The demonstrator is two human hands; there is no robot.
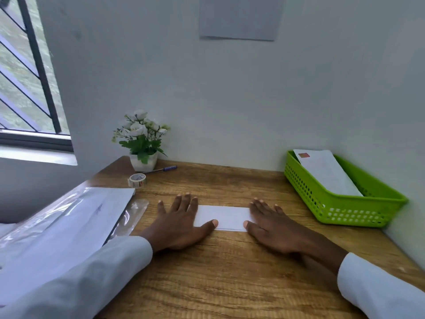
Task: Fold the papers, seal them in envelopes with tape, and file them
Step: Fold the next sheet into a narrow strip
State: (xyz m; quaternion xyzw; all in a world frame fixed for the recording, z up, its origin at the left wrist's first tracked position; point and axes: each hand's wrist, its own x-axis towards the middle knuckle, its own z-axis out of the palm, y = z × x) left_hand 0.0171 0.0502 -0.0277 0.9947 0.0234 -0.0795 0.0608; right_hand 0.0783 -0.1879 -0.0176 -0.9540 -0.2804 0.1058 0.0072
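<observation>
Where the desk (230,272) lies: two hands, left hand (178,223) and right hand (271,223), fingers flat on one folded paper (223,215).

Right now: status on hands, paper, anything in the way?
Left hand and right hand open, pressing flat on folded paper at desk centre. Tape roll far left, untouched. Green basket holds one envelope. Nothing obstructing.

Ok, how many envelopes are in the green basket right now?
1 that shows: an envelope with a red mark at its corner, lying slanted in the basket at the table's right rear. Others could lie hidden beneath it.
</observation>
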